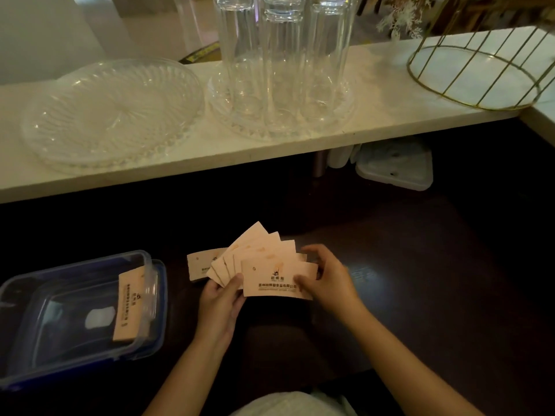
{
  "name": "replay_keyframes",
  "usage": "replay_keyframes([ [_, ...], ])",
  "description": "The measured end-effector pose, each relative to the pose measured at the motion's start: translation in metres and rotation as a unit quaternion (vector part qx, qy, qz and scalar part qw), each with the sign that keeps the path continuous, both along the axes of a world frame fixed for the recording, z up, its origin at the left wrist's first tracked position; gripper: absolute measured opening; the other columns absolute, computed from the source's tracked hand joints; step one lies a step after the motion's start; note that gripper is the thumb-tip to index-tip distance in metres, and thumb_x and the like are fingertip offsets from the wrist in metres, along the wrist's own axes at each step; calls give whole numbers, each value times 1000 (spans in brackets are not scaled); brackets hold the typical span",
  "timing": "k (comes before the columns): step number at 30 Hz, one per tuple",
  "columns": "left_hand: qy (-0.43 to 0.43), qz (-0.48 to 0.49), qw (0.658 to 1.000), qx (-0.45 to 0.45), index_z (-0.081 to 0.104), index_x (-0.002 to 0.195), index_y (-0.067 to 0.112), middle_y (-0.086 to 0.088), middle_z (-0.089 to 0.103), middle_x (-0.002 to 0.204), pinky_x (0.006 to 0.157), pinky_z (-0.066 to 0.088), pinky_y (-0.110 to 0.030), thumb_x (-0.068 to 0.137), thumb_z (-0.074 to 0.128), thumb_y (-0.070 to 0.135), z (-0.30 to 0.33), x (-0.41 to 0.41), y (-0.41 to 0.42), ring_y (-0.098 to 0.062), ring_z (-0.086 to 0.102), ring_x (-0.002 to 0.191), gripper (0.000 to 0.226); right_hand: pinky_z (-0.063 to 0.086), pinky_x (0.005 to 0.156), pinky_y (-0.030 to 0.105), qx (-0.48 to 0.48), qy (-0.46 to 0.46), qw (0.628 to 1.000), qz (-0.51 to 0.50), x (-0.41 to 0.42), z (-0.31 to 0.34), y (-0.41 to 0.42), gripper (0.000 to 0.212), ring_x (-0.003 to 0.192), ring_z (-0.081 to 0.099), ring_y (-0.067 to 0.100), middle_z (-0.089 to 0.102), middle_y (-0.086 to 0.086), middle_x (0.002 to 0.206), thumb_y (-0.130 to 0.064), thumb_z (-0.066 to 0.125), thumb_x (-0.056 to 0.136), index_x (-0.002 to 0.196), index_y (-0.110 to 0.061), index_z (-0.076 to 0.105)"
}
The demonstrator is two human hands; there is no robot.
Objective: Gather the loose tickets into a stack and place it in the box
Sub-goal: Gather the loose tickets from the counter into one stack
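Both hands, left hand [220,298] and right hand [326,277], have fingers grasping the fanned tickets [264,262] over the dark counter [435,280], likely for squaring before the box [78,319] at nine o'clock.

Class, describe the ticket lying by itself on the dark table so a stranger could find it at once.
Start at the clear box with blue rims on the dark table. Just right of it, behind the left hand, lies the lone ticket. Unlike the fanned tickets held in both hands, it rests flat, untouched.
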State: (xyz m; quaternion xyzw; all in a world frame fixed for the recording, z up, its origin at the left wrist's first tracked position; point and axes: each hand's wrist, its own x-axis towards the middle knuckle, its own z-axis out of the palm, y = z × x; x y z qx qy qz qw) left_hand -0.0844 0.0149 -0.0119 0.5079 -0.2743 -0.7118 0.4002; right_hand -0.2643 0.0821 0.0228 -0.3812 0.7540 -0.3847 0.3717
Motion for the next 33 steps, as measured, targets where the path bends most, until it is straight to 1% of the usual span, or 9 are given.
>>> replay_keyframes([
  [4,5,28,1000,-9,61,100,22,-5,67,105,67,58,-24,84,55,3,-2,7,-2,-16,64,96,26,56,77,40,-1,32,999,-21,22,-9,-12,64,92,61,22,63,6,99,-12,73,73,123,-28,37],
  [7,1,53,999,-6,60,98,24,-4,66,103,65,58,-24,85,54,1,-3,11,-2,-15,64,94,27,52,78,31,-21,36,996,-77,31,-17,-18,69,93,54,13,52,-1,105,-15,74,73,130,-26,36],
  [10,-10,34,999,-3,60,98,24,-3,67,101,71,58,-29,85,53,1,-3,16,-2,-14,65,92,27,57,72,29,13,-140,986,-86,38,-26,-22,38,91,61,13,60,4,114,-12,60,85,121,-18,48],
  [13,-35,1,999,-4,60,100,21,-5,68,101,76,53,-34,85,53,1,-3,26,-4,-17,65,94,26,56,57,20,36,-261,961,-80,44,-31,-26,22,79,66,9,67,-2,93,-6,53,88,110,-12,58],
  [17,-53,-20,998,12,58,101,19,-6,67,101,69,54,-29,86,51,0,-4,41,-11,-17,64,94,26,59,71,36,46,-362,927,-82,48,-32,-39,20,82,70,21,72,6,89,-1,54,86,97,-14,64],
  [24,-113,-39,993,-14,53,108,18,-4,62,106,77,51,-31,89,48,4,-3,42,-39,-17,60,97,24,58,74,40,50,-377,920,-92,56,-37,-76,22,88,68,27,69,14,99,0,57,84,106,-5,60],
  [27,-156,-54,985,-38,51,115,17,-4,62,107,75,51,-30,90,46,7,-4,37,-52,-17,60,98,27,58,58,31,64,-376,920,-87,57,-40,-91,17,79,69,22,71,10,90,-5,61,83,100,-7,60],
  [31,-183,-87,979,-27,52,117,16,-5,61,110,78,50,-29,90,46,6,-11,36,-62,-15,59,97,29,58,67,36,76,-337,933,-106,59,-52,-107,15,81,67,23,68,8,86,-1,61,82,87,-15,57],
  [33,-210,-81,974,-23,49,123,11,-9,60,116,84,51,-35,90,48,7,-17,36,-65,-20,58,102,34,57,60,30,77,-325,937,-101,62,-58,-111,17,78,67,19,68,5,84,0,61,82,85,-17,58],
])
